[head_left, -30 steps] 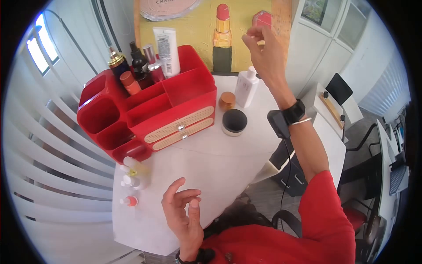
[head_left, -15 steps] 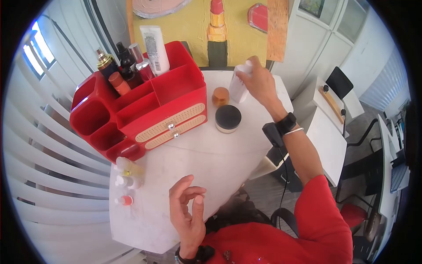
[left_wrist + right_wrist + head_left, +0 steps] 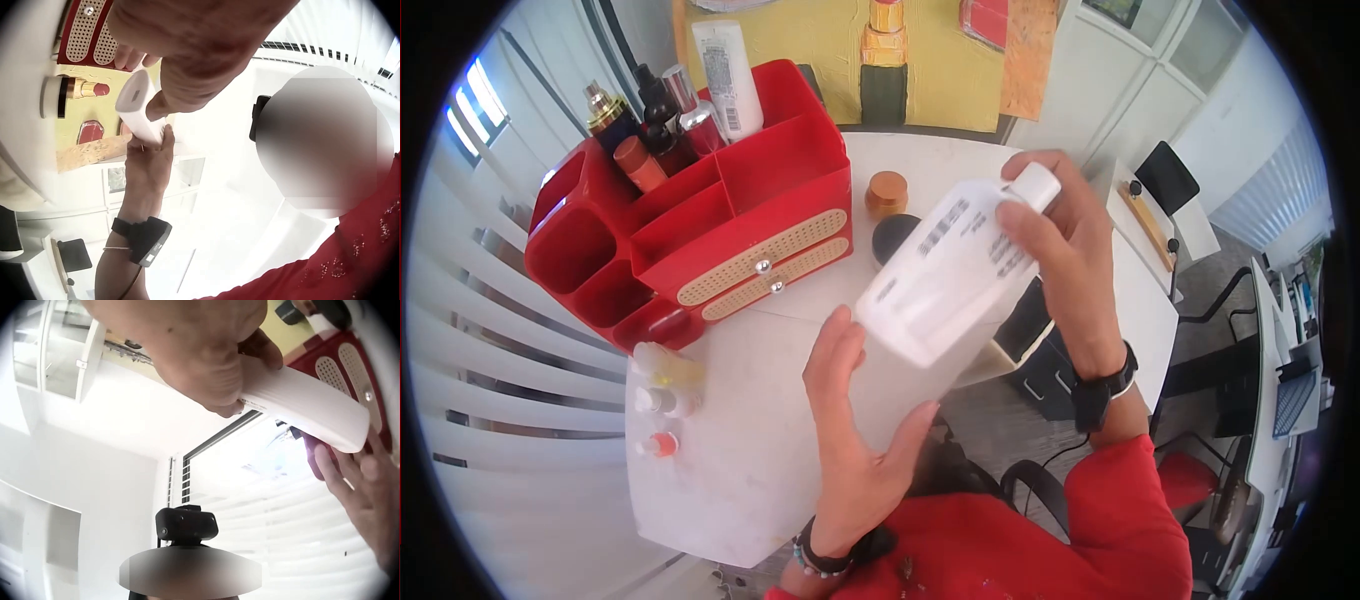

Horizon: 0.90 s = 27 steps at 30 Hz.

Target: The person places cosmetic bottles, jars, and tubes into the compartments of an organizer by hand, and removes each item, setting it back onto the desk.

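A white bottle [image 3: 950,270] with printed text and a white cap is tilted above the table in the head view. My right hand [image 3: 1075,255] grips it near the capped end, thumb across the printed face. Close to the bottle's base is my left hand [image 3: 855,450], with fingers and thumb spread apart. In the left wrist view the bottle's flat base [image 3: 134,97] shows, with the right hand [image 3: 150,162] behind it. The right wrist view has the left hand's fingers [image 3: 340,487] right at the base end.
A red organizer [image 3: 700,230] holding cosmetic bottles and a white tube [image 3: 728,80] stands on the white table [image 3: 750,440]. Beyond the bottle are an amber-lidded jar [image 3: 887,192] and a partly hidden dark-lidded jar [image 3: 890,240]. Several small bottles [image 3: 665,400] line the left edge.
My right hand has taken hold of the white bottle, lifted it off the table and brought it nearer, tilted. My left hand has moved up towards its base, opening wider.
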Tool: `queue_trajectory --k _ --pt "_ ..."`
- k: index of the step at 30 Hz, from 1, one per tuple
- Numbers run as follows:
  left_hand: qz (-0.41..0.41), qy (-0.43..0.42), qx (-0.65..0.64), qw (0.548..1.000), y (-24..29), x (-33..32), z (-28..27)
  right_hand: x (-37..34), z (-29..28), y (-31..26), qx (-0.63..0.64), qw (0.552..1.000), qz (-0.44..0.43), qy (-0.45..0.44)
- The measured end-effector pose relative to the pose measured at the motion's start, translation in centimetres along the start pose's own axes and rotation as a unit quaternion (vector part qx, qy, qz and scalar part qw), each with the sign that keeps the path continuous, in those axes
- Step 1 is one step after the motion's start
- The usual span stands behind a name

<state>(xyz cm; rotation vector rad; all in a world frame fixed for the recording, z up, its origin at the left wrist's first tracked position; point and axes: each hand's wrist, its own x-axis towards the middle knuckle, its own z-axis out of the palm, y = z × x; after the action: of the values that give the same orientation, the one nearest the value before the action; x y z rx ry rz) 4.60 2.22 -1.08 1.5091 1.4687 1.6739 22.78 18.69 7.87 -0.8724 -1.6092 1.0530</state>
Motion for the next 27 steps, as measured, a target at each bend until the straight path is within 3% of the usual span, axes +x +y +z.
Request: queue_trajectory --k 3,6,10,15,17,24,25,27 --pt "0.027 -0.016 0.097 0.995 0.4 0.2 0.0 -1.4 2.0 -0.4 0.085 0.995 0.037 -0.042" --pt "0.028 0.000 0.093 0.995 -0.4 -0.2 -0.6 -2.0 3.5 0.2 0.102 0.992 0.043 -0.065" --pt "-0.032 0.030 0.017 0.999 -0.2 -1.1 -1.4 -2.1 4.7 0.5 0.104 0.987 0.072 -0.095" --pt "-0.028 0.044 -0.001 0.999 -0.7 -1.4 -2.3 -2.9 4.7 1.2 0.122 0.973 0.028 -0.194" --pt "-0.094 0.027 -0.133 0.986 -0.8 -1.8 -2.7 -3.1 4.7 0.9 0.107 0.975 0.021 -0.196" --pt "-0.102 0.020 -0.166 0.981 -0.6 -1.8 -3.1 -3.5 5.4 0.4 0.071 0.981 -0.027 -0.179" --pt "-0.074 0.017 -0.136 0.988 -0.7 -1.7 -3.2 -3.6 5.6 0.1 0.070 0.981 -0.028 -0.180" --pt "-0.045 0.015 -0.106 0.993 -0.7 -1.8 -3.4 -3.9 6.1 -0.8 0.084 0.985 0.016 -0.152"
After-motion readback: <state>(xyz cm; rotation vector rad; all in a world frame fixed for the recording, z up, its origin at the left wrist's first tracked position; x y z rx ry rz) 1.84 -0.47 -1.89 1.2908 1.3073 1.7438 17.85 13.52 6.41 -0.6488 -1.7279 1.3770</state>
